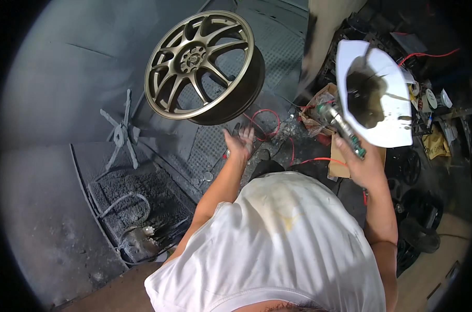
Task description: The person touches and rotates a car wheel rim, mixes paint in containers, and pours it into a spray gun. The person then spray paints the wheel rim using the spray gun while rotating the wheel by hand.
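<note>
My right hand is closed around a silver spray gun with green fittings. Beside and partly over the gun is a large white cup-like piece, its inside stained with dark bronze paint. How it joins the gun cannot be made out. My left hand is open, palm up and fingers spread, with dark smudges on the fingertips. It holds nothing and lies just below the bronze alloy wheel. The wheel is tilted, its spoked face toward me; what supports it is hidden.
A red hose loops across the dusty floor. To the left are a grey-coated stand with several arms and a dark, crusted pad. Cardboard boxes stand near my right hand. Cluttered shelves line the right side.
</note>
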Demonstrator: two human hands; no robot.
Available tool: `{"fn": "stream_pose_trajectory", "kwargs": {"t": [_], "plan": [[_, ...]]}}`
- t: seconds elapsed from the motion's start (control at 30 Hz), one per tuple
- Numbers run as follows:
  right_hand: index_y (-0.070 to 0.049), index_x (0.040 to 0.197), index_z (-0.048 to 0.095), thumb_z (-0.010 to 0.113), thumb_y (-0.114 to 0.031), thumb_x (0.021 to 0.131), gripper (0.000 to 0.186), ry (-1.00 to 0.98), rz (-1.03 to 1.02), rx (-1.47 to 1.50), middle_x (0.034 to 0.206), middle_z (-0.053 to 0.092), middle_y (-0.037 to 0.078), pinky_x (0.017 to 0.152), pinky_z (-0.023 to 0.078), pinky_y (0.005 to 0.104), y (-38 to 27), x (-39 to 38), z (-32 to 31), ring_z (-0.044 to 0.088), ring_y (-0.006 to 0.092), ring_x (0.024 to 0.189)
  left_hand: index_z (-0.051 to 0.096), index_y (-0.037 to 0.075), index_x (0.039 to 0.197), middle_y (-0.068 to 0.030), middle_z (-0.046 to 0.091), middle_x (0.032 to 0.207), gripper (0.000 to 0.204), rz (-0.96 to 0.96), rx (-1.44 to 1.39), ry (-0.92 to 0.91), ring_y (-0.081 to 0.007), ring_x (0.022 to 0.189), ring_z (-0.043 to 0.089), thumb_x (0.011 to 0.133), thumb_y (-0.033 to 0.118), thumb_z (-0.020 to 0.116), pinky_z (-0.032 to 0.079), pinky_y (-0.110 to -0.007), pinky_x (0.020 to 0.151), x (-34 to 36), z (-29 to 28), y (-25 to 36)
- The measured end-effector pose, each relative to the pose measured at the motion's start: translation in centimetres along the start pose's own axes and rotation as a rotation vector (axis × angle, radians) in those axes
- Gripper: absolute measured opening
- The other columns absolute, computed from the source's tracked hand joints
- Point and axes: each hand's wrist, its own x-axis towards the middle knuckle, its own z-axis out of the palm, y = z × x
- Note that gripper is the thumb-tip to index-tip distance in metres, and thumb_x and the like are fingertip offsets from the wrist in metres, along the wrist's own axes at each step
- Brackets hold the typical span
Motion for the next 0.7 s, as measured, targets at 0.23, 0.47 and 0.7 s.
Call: {"fn": "stream_pose_trajectory", "kwargs": {"t": [0.23,0.47,0.7], "plan": [[0.001,0.139,0.055,0.072,-0.024,0.094,0.054,-0.202,0.104,0.287,0.099,0.069,0.006,0.062,0.05,0.0252,-2.8,-0.7,0.3,0.066,0.0124,0.084,0.046,0.001,0.144,-0.0175,0.049,0.145,0.085,0.15,-0.244,0.051,-0.0353,0.131,0.049,0.099,0.072,0.034,0.039,-0.052,0.114,4.4,2.9,0.8],[0.0,0.139,0.058,0.073,-0.02,0.095,0.052,-0.204,-0.175,0.086,0.099,0.067,0.004,0.076,0.051,0.0251,-2.4,-1.7,-0.9,0.062,0.0098,0.087,0.042,0.006,0.149,-0.0195,0.049,0.147,0.087,0.146,-0.168,-0.168,-0.039,0.133,0.049,0.098,0.075,0.028,0.041,-0.056,0.112,3.4,1.6,3.7],[0.004,0.139,0.056,0.069,-0.019,0.096,0.05,0.06,-0.028,0.12,0.098,0.066,0.004,0.082,0.05,0.0267,-2.6,0.3,-1.0,0.059,0.0101,0.086,0.026,0.002,0.157,-0.0198,0.034,0.16,0.1,0.155,-0.029,0.018,-0.043,0.142,0.042,0.095,0.081,0.028,0.032,-0.055,0.12,3.4,-3.5,9.9]]}}
